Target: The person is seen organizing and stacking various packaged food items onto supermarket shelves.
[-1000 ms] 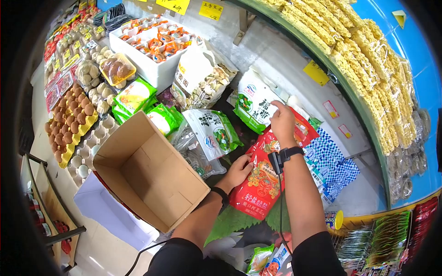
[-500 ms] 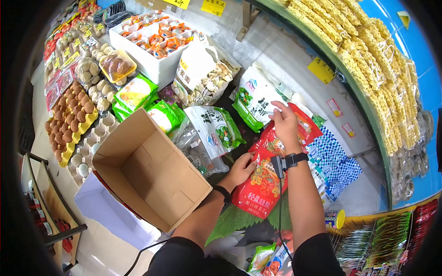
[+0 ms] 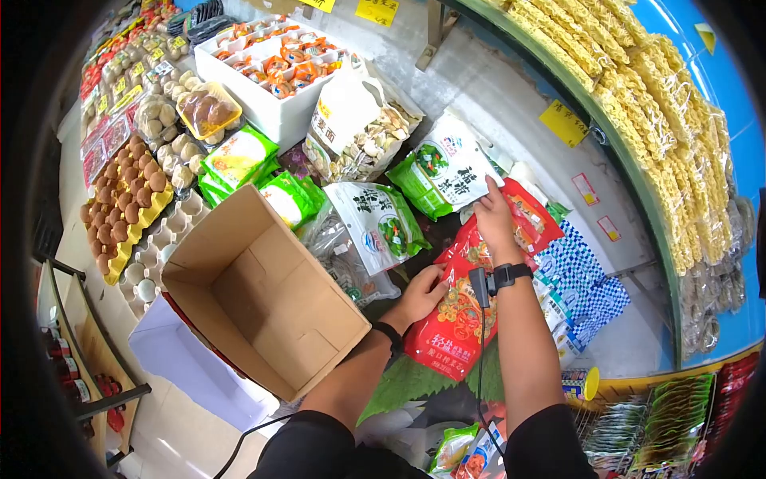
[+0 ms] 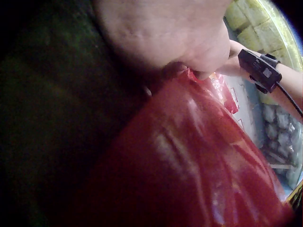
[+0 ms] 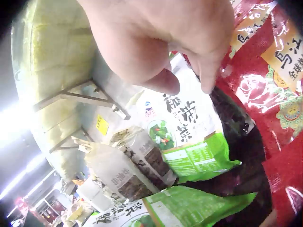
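In the head view my left hand pinches the left edge of a red bag of pickled vegetables, printed with gold flowers and white lettering. The left wrist view shows a corner of this red bag running up into that hand. My right hand is above it, fingertips at the right edge of a white-and-green bag of vegetables. In the right wrist view the thumb and forefinger of this hand stand apart over the face of the white-and-green bag. Another red bag is behind the right hand.
An open cardboard box stands left of my forearms. A similar white-and-green bag, a mushroom bag and a white foam box surround the hands. Blue-checked packets lie right. A shelf of noodles overhangs.
The upright white-and-green bag has shifted left, with my right hand's fingertips at its edge. My left hand stays on the red bag.
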Demonstrator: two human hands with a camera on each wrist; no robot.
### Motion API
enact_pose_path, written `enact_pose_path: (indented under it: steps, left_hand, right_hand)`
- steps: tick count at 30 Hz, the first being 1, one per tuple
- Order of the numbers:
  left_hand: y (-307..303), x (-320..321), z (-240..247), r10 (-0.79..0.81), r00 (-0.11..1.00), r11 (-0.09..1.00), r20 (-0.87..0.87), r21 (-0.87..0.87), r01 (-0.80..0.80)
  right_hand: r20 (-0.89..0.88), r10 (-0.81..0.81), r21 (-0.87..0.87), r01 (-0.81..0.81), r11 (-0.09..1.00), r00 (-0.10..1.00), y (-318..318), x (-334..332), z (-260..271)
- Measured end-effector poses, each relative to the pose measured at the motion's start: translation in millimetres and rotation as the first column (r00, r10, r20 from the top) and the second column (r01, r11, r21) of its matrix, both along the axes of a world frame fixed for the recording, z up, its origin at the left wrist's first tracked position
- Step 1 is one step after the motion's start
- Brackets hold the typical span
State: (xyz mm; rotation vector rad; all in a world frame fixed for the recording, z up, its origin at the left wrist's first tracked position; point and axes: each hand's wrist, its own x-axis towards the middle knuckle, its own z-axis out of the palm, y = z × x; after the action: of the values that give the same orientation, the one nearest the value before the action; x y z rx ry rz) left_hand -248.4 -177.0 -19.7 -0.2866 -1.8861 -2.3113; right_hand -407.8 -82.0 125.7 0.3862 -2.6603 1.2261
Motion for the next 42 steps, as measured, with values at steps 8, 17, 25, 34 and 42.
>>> enact_pose_path:
  steps: [8,17,25,34,42]
  left_hand:
    - [-5,3,9,0.006,1.0,0.997,0.029,-0.08,-0.004]
    - [3,0,-2,0.057,0.997,0.998,-0.059,-0.035,-0.059]
    - [1,2,3,0.089,0.995,0.993,-0.053,-0.072,-0.092]
    - [-1,2,2,0.021,0.998,0.997,0.055,-0.072,-0.017]
    - [-3,4,10,0.022,1.0,0.999,-0.002,-0.043,-0.023]
  right_hand:
    - [-0.348,0.051,0.297,0.058,0.953,0.936,-44,85,8]
    - [-0.049,0.021,0.257,-0.008,0.966,0.999,-49,79,22]
    - [-0.348,0.343,0.244,-0.269,0.932,0.873,-54,78,68]
    - [0.234,0.286,-0.507,-0.134,0.852,0.929,-39,104,155]
    - [0.262,0.157,-0.105,-0.134,0.985,0.952,-49,60,132]
